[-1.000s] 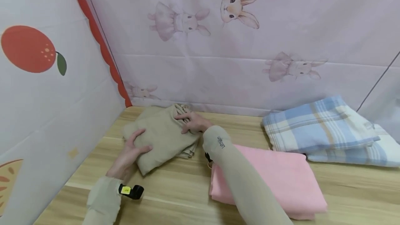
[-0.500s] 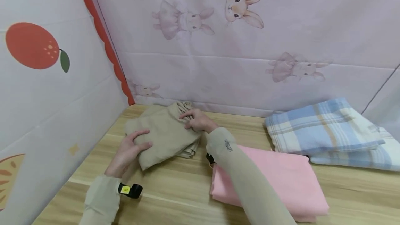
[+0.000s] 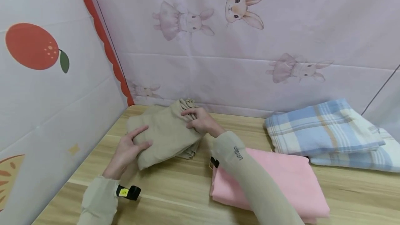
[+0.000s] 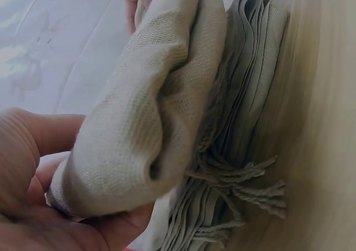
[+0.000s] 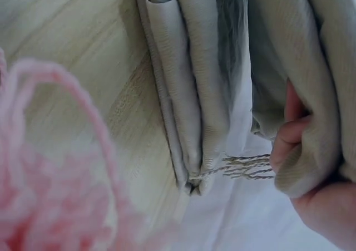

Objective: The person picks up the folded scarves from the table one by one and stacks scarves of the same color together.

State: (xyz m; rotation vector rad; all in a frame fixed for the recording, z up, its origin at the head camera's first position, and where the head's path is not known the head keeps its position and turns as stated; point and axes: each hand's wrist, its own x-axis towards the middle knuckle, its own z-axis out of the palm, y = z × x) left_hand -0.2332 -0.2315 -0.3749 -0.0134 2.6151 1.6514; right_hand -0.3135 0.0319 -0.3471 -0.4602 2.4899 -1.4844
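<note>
A folded beige scarf [image 3: 168, 133] is held between both hands at the left back of the table. My left hand [image 3: 128, 148] grips its near left end; in the left wrist view, the thumb lies on one side and fingers curl around the other. At the far right end, my right hand [image 3: 202, 121] grips a bunched corner, with fingertips tucked into the fold in the right wrist view. Close under it stands another folded beige layer [image 4: 258, 62], edges stacked, with twisted fringe tassels [image 4: 256, 190] hanging out. A gap shows between this layer and the held scarf in the right wrist view.
A folded pink cloth [image 3: 281, 183] lies beneath my right forearm, its pink fringe [image 5: 55, 206] close to the right wrist camera. Two folded blue-and-white plaid cloths [image 3: 318, 127] overlap at the right. Printed fabric walls [image 3: 218, 65] bound the wooden table [image 3: 175, 193] behind and at left.
Both hands have raised the upper beige scarf slightly, its right end rising with the right hand. The head view has shifted a little. The pink and plaid cloths stay put.
</note>
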